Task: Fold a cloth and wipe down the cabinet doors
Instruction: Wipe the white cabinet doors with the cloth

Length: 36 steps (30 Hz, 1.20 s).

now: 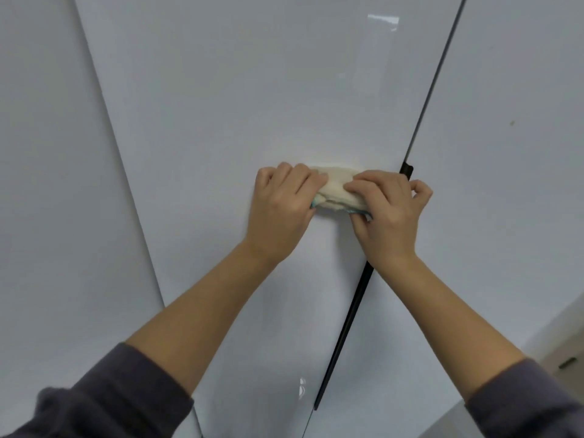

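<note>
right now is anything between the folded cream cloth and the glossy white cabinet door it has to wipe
Nothing visible. The left hand and right hand hold the folded cream cloth against the glossy white cabinet door. The black vertical handle strip sits at the door's right edge, beside the cloth, not under it.

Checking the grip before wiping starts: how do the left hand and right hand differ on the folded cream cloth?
The left hand curls closed over its end of the folded cream cloth; the right hand pinches its end with its fingertips, index finger raised off. The left hand sits farther from the black door handle than the right. Both hold the cloth.
</note>
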Motion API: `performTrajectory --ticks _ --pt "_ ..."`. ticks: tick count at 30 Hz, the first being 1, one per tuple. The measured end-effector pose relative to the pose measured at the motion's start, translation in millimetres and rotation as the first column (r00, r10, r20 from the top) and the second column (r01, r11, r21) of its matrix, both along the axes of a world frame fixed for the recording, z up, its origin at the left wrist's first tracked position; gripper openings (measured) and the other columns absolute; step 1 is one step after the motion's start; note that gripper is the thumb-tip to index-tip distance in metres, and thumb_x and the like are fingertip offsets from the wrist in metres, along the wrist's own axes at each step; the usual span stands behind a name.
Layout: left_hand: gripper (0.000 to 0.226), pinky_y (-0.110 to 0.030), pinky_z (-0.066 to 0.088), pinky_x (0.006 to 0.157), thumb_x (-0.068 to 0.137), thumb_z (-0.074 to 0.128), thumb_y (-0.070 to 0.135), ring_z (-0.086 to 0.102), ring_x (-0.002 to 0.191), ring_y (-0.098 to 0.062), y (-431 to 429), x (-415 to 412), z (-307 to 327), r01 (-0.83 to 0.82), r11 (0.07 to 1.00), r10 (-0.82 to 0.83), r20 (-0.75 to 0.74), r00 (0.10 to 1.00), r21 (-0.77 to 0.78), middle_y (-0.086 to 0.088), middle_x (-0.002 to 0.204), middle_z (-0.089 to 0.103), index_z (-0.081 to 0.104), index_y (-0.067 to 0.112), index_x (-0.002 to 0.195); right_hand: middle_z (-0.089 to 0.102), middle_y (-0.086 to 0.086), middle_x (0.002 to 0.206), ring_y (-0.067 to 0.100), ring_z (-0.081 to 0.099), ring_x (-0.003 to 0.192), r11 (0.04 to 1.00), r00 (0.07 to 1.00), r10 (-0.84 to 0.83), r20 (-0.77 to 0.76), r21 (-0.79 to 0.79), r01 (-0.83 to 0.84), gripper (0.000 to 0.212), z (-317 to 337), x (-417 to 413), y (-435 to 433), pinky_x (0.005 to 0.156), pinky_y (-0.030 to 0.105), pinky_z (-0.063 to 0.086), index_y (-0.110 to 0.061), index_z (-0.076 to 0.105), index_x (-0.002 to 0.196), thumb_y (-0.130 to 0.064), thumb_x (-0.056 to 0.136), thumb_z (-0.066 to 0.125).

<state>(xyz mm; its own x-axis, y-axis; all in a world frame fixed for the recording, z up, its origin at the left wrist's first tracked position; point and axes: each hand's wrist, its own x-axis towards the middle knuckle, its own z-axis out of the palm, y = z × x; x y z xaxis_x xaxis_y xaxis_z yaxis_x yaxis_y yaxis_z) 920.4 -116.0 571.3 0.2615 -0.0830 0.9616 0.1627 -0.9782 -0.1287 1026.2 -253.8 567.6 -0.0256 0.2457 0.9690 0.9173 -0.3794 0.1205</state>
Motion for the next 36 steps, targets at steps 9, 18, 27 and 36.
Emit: performTrajectory --ticks 9,18,27,36 --pt "0.012 -0.034 0.037 0.059 0.088 0.066 0.013 0.050 0.061 -0.022 -11 -3 -92 -0.069 0.997 0.068 -0.044 0.997 -0.036 0.002 0.069 0.055 0.067 0.015 0.076 0.067 -0.004 0.096 0.019 0.059 0.087 0.985 0.998 0.057 -0.015 -0.163 -0.058 0.028 -79 4 -13 0.077 0.038 0.027 -0.022 0.061 0.093 -0.004 0.074 0.071" --pt "0.009 -0.036 0.035 0.064 0.079 0.070 0.011 0.053 0.067 -0.026 4 -26 -118 -0.151 0.985 0.131 -0.202 0.971 -0.084 -0.002 0.071 0.052 0.063 0.017 0.077 0.067 -0.003 0.092 0.020 0.060 0.080 0.960 0.998 0.057 -0.004 -0.276 -0.056 0.020 -101 -10 6 0.075 0.037 0.027 -0.021 0.070 0.087 -0.012 0.071 0.077" --pt "0.018 -0.037 0.034 0.069 0.073 0.065 0.007 0.056 0.074 -0.027 50 -55 -26 -0.190 0.974 0.186 -0.041 0.982 -0.122 -0.005 0.082 0.060 0.066 0.011 0.090 0.067 -0.001 0.094 0.021 0.058 0.085 0.984 0.989 0.142 0.046 -0.118 -0.136 0.017 -6 -37 69 0.075 0.037 0.025 -0.019 0.072 0.089 -0.011 0.075 0.068" --pt "0.012 -0.035 0.033 0.063 0.078 0.070 0.005 0.053 0.069 -0.026 58 -75 -165 -0.271 0.949 0.225 -0.253 0.941 -0.163 -0.003 0.076 0.054 0.060 0.013 0.079 0.064 -0.006 0.082 0.020 0.058 0.070 0.921 0.974 0.168 0.149 -0.377 -0.101 0.022 -133 -42 76 0.074 0.037 0.030 -0.021 0.069 0.083 -0.001 0.081 0.060"
